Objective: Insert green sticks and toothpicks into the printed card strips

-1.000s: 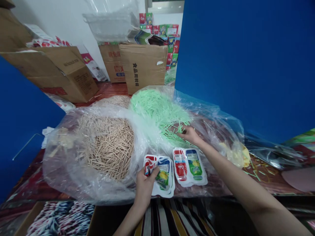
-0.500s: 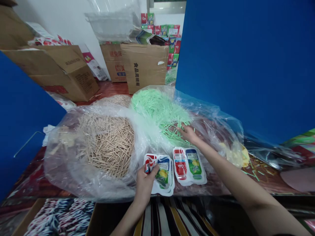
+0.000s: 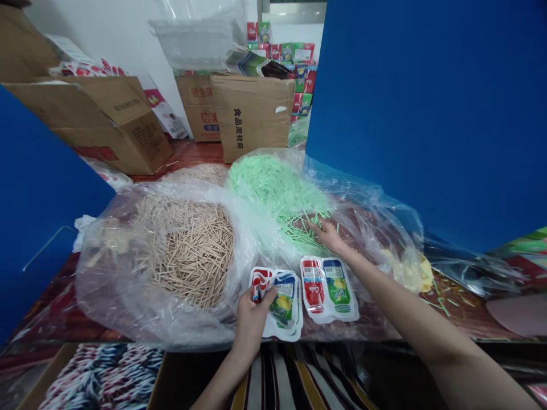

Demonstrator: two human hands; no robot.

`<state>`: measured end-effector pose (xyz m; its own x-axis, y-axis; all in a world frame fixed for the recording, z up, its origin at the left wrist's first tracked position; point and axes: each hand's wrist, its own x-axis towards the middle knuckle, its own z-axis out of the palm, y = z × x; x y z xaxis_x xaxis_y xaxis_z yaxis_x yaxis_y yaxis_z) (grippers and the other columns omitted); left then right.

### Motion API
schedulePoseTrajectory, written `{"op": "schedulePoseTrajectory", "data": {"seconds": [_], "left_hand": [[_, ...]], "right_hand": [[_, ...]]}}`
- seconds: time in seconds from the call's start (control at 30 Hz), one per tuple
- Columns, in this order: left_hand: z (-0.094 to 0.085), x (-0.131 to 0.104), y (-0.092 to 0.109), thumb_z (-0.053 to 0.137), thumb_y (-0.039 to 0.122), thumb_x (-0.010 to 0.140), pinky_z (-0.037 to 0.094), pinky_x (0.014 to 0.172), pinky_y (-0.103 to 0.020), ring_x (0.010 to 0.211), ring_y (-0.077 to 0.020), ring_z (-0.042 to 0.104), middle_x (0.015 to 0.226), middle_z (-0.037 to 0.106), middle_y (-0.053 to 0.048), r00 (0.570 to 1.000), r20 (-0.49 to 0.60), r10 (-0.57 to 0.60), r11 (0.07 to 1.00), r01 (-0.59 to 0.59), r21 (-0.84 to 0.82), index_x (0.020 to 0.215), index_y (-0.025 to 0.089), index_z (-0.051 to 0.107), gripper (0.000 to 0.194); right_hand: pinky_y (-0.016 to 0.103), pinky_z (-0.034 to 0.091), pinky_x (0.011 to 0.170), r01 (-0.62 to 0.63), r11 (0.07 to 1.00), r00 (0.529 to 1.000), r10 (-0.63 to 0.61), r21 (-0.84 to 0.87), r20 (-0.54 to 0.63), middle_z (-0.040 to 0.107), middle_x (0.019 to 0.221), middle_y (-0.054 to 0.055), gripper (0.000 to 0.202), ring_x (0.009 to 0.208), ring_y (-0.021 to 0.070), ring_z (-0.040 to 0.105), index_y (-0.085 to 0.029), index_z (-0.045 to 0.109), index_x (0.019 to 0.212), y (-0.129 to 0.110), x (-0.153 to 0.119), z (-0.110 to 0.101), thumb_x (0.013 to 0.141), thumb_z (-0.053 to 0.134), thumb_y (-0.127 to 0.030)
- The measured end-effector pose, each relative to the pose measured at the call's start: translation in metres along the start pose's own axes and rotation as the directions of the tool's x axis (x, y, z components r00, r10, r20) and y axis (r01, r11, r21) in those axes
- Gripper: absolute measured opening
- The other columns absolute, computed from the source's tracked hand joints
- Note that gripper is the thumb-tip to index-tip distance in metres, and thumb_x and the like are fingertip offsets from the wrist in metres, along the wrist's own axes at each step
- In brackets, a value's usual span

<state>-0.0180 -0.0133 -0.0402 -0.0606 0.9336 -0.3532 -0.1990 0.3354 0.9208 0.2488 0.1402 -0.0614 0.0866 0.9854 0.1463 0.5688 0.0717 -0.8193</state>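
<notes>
My left hand is closed on a small stack of white plastic trays shaped and printed like a red cola bottle and a blue-and-green lemon drink bottle. Its thumb lies on top of them. A matching tray lies flat just to the right, touched by neither hand. Farther back, my right hand reaches into the near edge of a heap of thin light-green sticks. Its fingertips are drawn together on green sticks; how many they grip is hard to see.
A clear plastic bag of tan sticks spreads over the left of the table. Cardboard boxes stand behind. Blue panels rise on both sides. Below the table edge, a box holds striped twisted pieces.
My right hand has shifted slightly right and toward me among the green sticks, its fingers drawing closer together. My left hand and the trays stay in place.
</notes>
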Motion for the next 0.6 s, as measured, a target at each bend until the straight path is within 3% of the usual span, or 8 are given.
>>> {"op": "schedulePoseTrajectory", "data": {"seconds": [0.17,0.37,0.6], "left_hand": [[0.0004,-0.0005,-0.0015,0.077,0.04,0.062,0.053,0.067,-0.03,0.071,-0.0215,0.067,0.075,0.073,-0.006,1.0,-0.019,-0.009,1.0,0.009,-0.02,0.087,0.011,0.07,0.039],[0.0016,-0.0026,0.0003,0.077,0.04,0.063,0.054,0.069,-0.031,0.069,-0.0208,0.067,0.074,0.073,-0.006,1.0,0.012,-0.013,0.999,0.013,-0.042,0.09,0.01,0.07,0.041],[0.0017,-0.0001,-0.0012,0.077,0.04,0.064,0.053,0.069,-0.03,0.073,-0.0218,0.067,0.076,0.073,-0.006,1.0,0.011,0.008,1.0,-0.008,-0.003,0.09,0.01,0.07,0.04]], "right_hand": [[0.031,0.046,0.064,-0.024,0.996,0.999,0.026,0.083,-0.024,0.06,0.07,0.004,0.054,0.07,0.0194,0.056,-0.018,0.053,0.075,0.0004,0.0009,0.0022,0.071,0.048,-0.071],[0.029,0.048,0.053,-0.098,0.979,0.992,0.111,0.18,-0.066,0.064,0.073,0.005,0.057,0.059,0.0165,0.057,-0.017,0.057,0.092,0.0012,0.0051,-0.0009,0.078,0.042,-0.07],[0.029,0.052,0.058,-0.135,0.95,0.99,0.138,0.281,0.011,0.066,0.077,0.004,0.054,0.065,0.017,0.059,-0.017,0.06,0.08,0.0042,0.0057,0.0025,0.066,0.059,-0.069]]}}
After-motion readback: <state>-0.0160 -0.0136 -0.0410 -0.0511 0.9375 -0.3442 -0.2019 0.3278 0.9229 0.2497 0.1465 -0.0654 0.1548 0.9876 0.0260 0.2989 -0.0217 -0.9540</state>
